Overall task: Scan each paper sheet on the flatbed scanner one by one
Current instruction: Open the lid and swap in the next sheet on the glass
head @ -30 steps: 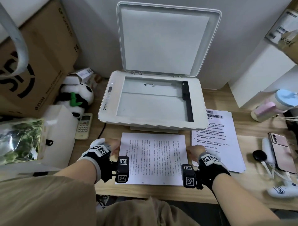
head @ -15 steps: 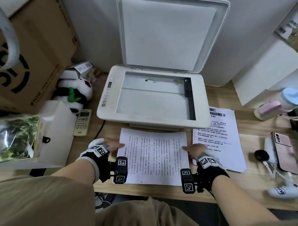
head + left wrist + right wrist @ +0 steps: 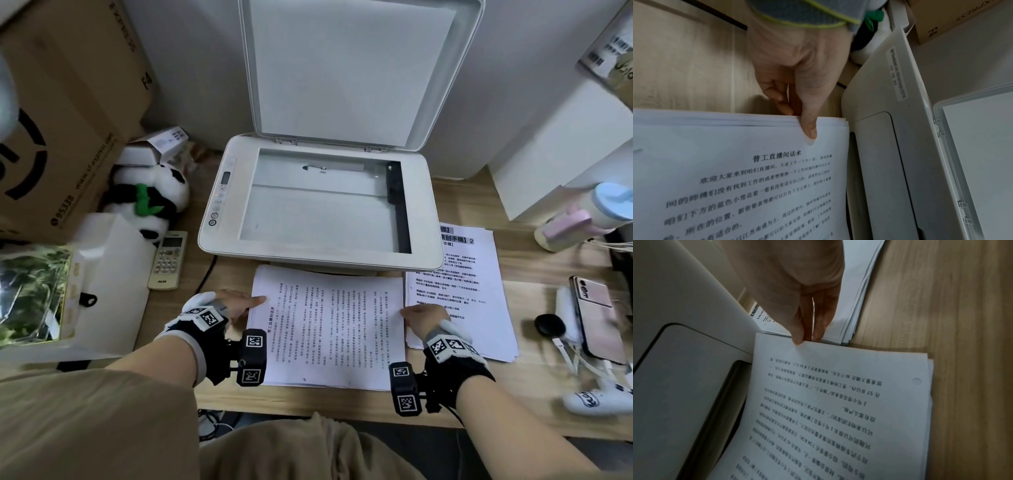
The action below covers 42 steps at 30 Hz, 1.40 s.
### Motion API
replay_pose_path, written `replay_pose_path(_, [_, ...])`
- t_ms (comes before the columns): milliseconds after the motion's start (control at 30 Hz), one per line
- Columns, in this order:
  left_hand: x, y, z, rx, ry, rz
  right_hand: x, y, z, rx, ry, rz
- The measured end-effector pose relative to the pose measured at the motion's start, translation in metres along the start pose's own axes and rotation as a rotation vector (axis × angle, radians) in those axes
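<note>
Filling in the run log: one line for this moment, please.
scanner lid: up | glass: bare | left hand, right hand: pinching top sheet

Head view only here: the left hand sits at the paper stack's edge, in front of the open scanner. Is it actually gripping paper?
Observer: Yes. The left wrist view shows the left hand pinching the paper stack, thumb on top and fingers curled beneath.
Operator: One sheet or several?
Observer: Several layered edges show under the thumb.
Operator: And the right hand?
Observer: In the right wrist view, the right hand has its fingertips at the top sheet's edge. Whether they pinch it is unclear.
</note>
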<state>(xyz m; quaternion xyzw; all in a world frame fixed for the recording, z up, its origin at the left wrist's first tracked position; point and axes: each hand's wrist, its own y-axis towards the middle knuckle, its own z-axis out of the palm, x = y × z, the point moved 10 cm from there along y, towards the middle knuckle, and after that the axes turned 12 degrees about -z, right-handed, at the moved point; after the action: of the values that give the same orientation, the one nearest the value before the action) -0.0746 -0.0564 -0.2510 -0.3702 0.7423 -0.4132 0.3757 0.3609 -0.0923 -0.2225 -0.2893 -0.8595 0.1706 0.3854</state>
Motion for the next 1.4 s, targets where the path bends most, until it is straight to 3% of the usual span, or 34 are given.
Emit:
replay_pose_path(233, [-0.006, -0.008, -0.007, -0.05, 0.069, 0.032, 0.0, 0.005, -0.005, -0.019, -0.013, 0.068])
replay_pose_path(467, [-0.013, -0.008, -0.007, -0.074, 0.05, 0.065, 0.003, 0.004, 0.017, 0.064, 0.212, -0.034])
replay_pose_path(667, [-0.026, -0.022, -0.007, -0.026, 0.118, 0.107, -0.006, -0.002, 0.006, -0.056, 0.348, 0.083])
replay_pose_path(900, [-0.048, -0.053, 0.019, 0.304, 0.187, 0.22, 0.006, -0.015, -0.028, -0.203, 0.469, 0.034])
replay_pose_path(1100, [-0.076, -0.109, 0.031, 0.518, 0.195, 0.325, 0.034, -0.033, -0.074, -0.403, 0.793, -0.09])
replay_pose_path(1200, [-0.103, -0.128, 0.016, 0.491, 0.112, 0.399, 0.058, -0.032, -0.092, -0.416, 0.853, -0.166])
replay_pose_path(1400, [-0.167, -0.15, -0.049, 0.268, -0.225, 0.519, 0.123, -0.029, -0.127, -0.393, 0.812, -0.333])
